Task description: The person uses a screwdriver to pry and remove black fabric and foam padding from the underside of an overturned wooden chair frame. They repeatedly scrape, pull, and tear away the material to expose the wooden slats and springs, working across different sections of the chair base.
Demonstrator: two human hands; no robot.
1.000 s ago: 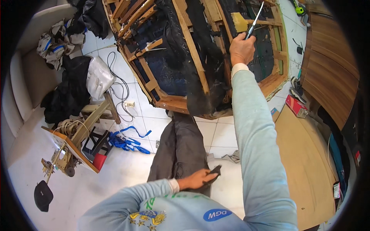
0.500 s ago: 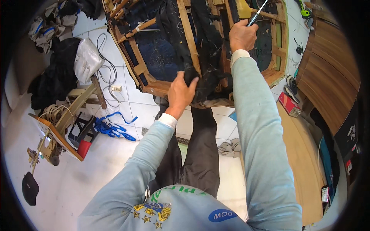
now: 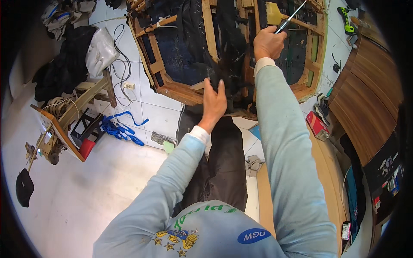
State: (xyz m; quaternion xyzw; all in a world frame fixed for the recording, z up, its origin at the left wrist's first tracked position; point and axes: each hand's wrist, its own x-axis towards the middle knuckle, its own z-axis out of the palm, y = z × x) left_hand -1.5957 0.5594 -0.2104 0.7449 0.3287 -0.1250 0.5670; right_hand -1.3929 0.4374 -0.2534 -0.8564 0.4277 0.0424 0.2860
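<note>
Lying upturned on the tiled floor (image 3: 142, 116), the wooden sofa frame (image 3: 180, 92) shows torn black fabric (image 3: 228, 51) over its rails. Left hand (image 3: 214, 101), on the lap a second ago, now presses that fabric at the near rail, fingers together, flat. Right hand (image 3: 267, 42) stays fisted round the screwdriver (image 3: 291, 17). Open floor left; wood panel (image 3: 365, 90) crowds the right.
</note>
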